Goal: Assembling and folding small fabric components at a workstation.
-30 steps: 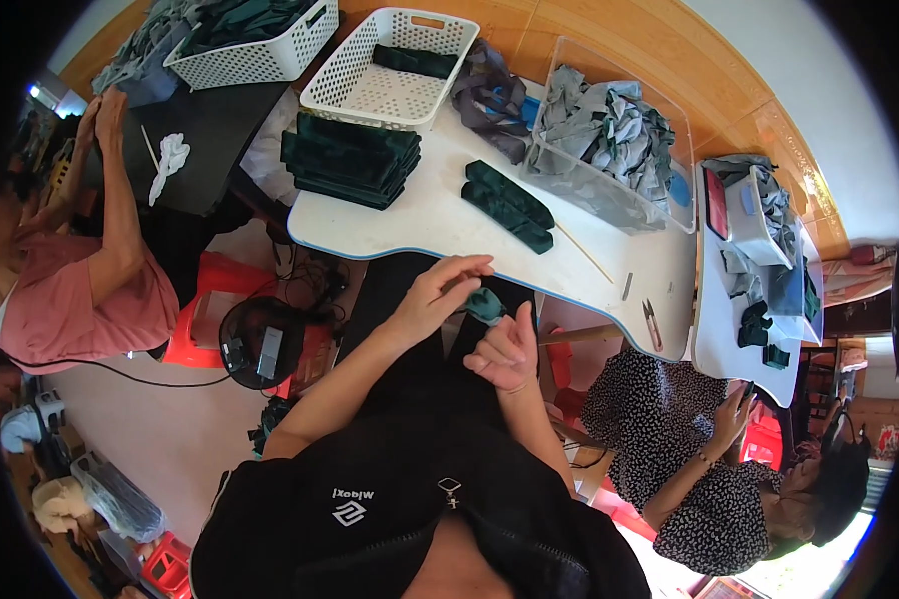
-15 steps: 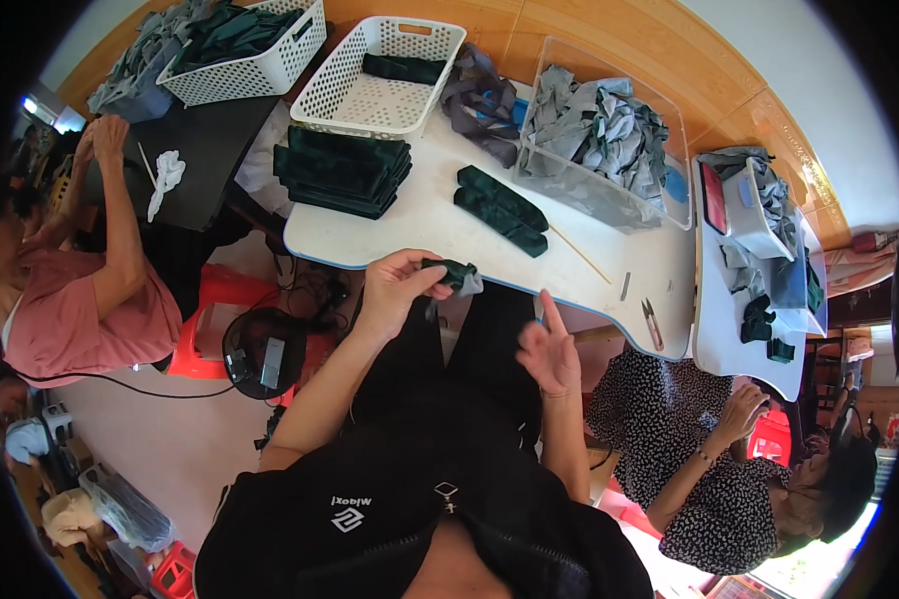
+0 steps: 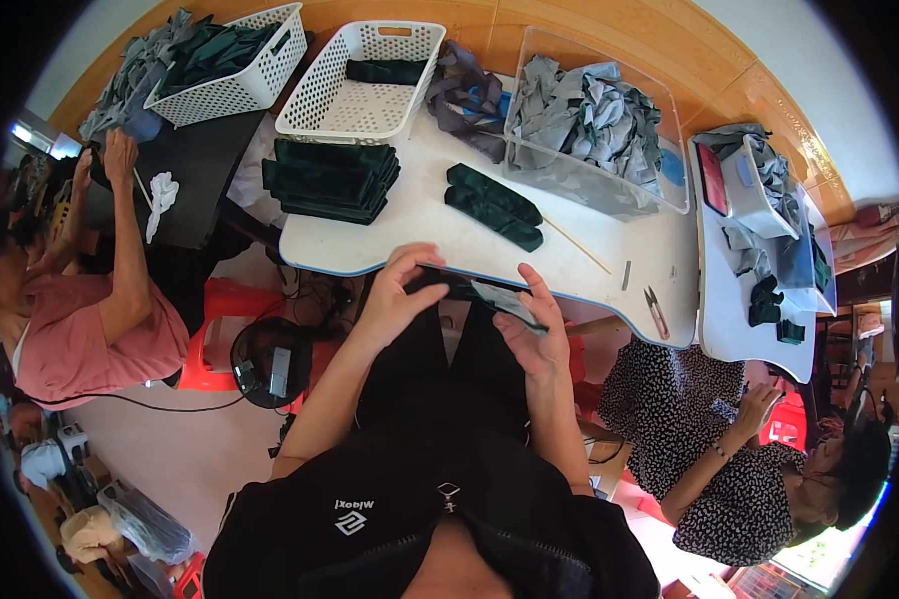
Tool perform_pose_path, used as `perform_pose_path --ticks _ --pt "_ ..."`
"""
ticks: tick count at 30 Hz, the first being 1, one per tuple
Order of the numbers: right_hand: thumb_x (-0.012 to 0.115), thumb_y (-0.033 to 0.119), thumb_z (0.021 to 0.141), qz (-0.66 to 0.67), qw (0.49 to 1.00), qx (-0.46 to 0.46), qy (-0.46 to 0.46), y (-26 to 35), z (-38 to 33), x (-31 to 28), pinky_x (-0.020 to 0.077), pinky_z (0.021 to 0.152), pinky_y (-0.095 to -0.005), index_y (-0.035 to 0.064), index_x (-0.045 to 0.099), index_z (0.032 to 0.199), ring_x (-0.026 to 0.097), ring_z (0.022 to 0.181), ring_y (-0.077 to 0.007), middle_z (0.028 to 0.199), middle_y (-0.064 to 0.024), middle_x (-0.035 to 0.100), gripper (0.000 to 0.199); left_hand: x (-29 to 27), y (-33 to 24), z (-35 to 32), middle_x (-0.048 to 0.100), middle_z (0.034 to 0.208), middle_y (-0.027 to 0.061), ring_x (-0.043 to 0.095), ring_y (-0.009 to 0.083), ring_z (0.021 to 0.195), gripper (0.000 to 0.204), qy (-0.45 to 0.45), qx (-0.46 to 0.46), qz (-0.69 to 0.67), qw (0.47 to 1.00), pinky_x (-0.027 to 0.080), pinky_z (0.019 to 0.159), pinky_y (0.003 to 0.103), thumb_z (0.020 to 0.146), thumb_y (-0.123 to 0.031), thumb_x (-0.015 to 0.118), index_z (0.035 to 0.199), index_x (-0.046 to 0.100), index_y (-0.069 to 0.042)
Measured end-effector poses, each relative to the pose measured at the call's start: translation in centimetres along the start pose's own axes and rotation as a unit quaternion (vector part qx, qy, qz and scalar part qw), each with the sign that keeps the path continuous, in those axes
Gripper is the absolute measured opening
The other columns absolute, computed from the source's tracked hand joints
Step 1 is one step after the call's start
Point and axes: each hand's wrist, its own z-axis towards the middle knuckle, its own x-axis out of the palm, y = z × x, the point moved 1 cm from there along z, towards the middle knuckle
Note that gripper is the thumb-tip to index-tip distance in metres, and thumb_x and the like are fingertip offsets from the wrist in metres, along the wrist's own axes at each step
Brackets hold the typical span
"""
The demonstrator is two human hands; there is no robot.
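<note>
A narrow dark green velvet cloth piece (image 3: 459,288) with a grey side turned up spans the space between my hands, just off the table's near edge. At its left end, my left hand (image 3: 395,299) holds it, thumb and fingers curved around the dark part. My right hand (image 3: 537,334) has the grey right end between thumb and fingers, its index finger pointing up. On the white table (image 3: 420,220) beyond lie a finished-looking pair of flat dark green velvet pieces (image 3: 493,207), and to the left a stack of folded dark green velvet pieces (image 3: 330,182).
A thin wooden stick (image 3: 577,246), a small metal strip (image 3: 626,275) and thread snips (image 3: 657,312) lie to the right. Behind stand a white perforated basket (image 3: 305,108) and a clear bin (image 3: 599,185) of grey cloth. People sit at both sides.
My right hand has moved left to the cloth piece and taken its right end. The piece, bunched in my left hand before, is now stretched out between both hands.
</note>
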Motion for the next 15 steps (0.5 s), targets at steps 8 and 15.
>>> perform_pose_path --ticks 8,15 --pt "0.082 0.013 0.129 0.076 0.992 0.047 0.084 -0.9 2.6 0.8 0.0652 0.093 -0.0391 0.0101 0.073 0.181 0.081 0.117 -0.019 0.137 -0.0084 0.089 0.052 3.8 -1.6 0.1 0.096 0.141 0.0075 0.089 0.0146 0.119 0.035 0.092 -0.032 0.118 0.988 0.069 0.107 0.031 0.116 -0.004 0.099 0.15 0.095 -0.001" --pt "0.088 0.016 0.128 -0.228 0.968 -0.093 -0.055 -4.8 2.5 3.2 0.0597 0.101 -0.0296 0.0081 0.077 0.161 0.072 0.11 -0.0083 0.13 -0.0004 0.082 0.035 3.6 1.1 1.4 0.094 0.123 0.0049 0.088 0.0138 0.109 0.016 0.005 -0.093 -0.034 0.995 0.068 0.1 0.029 0.119 0.002 0.095 0.135 0.096 0.004"
